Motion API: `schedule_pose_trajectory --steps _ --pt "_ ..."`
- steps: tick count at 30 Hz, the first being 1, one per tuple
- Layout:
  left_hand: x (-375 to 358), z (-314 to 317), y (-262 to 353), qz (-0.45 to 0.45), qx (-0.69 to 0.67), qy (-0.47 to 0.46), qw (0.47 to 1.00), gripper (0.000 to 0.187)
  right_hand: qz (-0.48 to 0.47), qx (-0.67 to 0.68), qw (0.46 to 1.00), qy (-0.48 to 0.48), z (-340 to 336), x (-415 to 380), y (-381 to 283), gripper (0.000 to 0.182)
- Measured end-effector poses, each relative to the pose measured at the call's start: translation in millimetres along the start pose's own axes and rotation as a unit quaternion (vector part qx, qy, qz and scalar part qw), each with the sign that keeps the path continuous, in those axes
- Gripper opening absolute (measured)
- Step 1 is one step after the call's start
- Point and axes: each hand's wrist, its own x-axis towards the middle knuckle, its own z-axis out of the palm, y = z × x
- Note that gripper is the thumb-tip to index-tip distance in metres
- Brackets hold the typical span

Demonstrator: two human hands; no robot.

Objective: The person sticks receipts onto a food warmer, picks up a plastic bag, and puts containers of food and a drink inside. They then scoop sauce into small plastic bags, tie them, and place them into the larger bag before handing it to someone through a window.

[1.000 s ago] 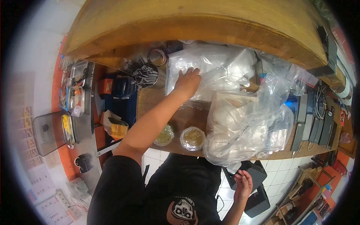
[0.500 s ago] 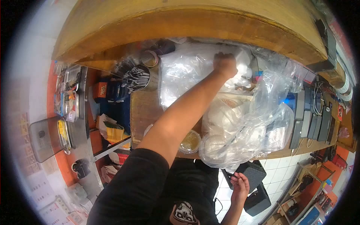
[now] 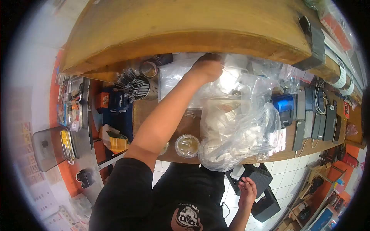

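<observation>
My left hand (image 3: 210,68) reaches far forward under the wooden overhang, closed in a fist on a clear plastic bag (image 3: 231,79). Its fingertips are partly hidden. More crumpled clear plastic (image 3: 256,131) spreads to the right, over white bundles (image 3: 221,123) on the wooden table. Below the left forearm stands a round clear-lidded tub (image 3: 187,146) with yellowish-brown contents; a second lid is mostly covered by the arm. My right hand (image 3: 247,190) hangs low past the table's front edge, its fingers loosely curled and apart, with nothing seen in it.
A thick wooden shelf (image 3: 185,34) overhangs the table's back. A metal holder full of cutlery (image 3: 140,88) stands at the left. To the right are a blue-and-black device (image 3: 284,107), grey boxes (image 3: 308,115) and cables (image 3: 320,98). Black box-like objects (image 3: 265,204) are below.
My left hand has moved back and to the left. The clear plastic has shifted left, uncovering the blue-and-black device. The view has tilted slightly, and the tub shows more fully.
</observation>
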Motion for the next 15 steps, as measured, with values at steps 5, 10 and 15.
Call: schedule_pose_trajectory --steps 5,10,15 --pt "-126.6 -62.9 11.6 0.078 -0.147 0.054 0.985 0.022 0.010 -0.007 1.000 -0.007 11.9 7.8 -17.5 0.024" --pt "-280.0 -136.0 -76.2 -0.147 -0.407 -0.065 0.899 0.014 -0.002 -0.037 0.999 -0.026 15.5 18.2 -23.9 0.024" --pt "-364.1 -148.3 -283.9 -0.452 0.136 -0.090 0.877 0.019 0.017 -0.076 0.996 -0.047 24.3 30.0 -16.6 0.025"
